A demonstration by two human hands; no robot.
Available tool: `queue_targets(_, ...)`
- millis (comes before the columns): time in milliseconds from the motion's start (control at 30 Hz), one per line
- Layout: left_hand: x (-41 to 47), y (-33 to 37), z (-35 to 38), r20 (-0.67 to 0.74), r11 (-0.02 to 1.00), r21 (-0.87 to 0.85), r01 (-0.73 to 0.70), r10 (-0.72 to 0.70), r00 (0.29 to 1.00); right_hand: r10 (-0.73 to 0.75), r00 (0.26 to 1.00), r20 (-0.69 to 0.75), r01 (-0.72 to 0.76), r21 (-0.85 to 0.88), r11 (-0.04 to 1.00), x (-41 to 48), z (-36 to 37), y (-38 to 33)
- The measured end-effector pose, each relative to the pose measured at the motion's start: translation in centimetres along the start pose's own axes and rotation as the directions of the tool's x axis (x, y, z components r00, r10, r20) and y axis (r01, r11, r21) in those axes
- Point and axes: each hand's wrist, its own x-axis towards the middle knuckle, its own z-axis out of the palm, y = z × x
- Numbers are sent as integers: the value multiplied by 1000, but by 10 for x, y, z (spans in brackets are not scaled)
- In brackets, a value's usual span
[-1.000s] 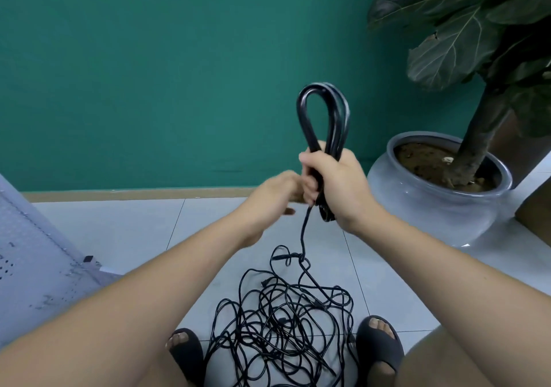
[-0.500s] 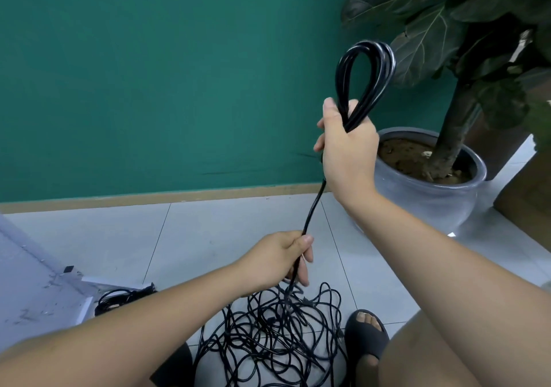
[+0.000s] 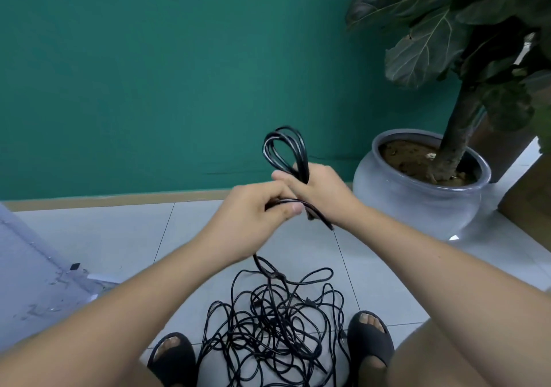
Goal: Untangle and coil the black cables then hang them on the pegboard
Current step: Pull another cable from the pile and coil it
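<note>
My right hand [image 3: 325, 193] grips a coil of black cable [image 3: 286, 151] whose loops stand up above the fist. My left hand [image 3: 256, 210] is right beside it, pinching a strand of the same cable [image 3: 286, 201] between thumb and fingers. From the left hand the cable drops down to a tangled heap of black cables [image 3: 277, 339] lying on the tiled floor between my feet. A grey pegboard panel [image 3: 26, 270] lies at the left edge, only partly in view.
A large grey pot [image 3: 417, 204] with a leafy plant [image 3: 447, 29] stands at the right against the green wall. A brown piece of furniture [image 3: 530, 202] is at the far right. My sandalled feet [image 3: 369, 348] flank the heap.
My right hand has come down with the coil from its raised position. My left hand has risen from near the heap to meet it, bringing up a fresh length of cable.
</note>
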Motion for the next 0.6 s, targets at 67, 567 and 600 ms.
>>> queue_targets(67,0,-2,-8,-35,998,-57,-1,-1,999,19,988,154,-41,144,989,-11,4,-7)
queue_targets(567,7,0,-57,-429,926,330,-182,319,845,-2,941,338,-133,375,918,-38,6,-39)
queue_targets(600,6,1,-59,-435,938,305,-168,294,851,-32,936,350,-106,367,924,-40,5,-39)
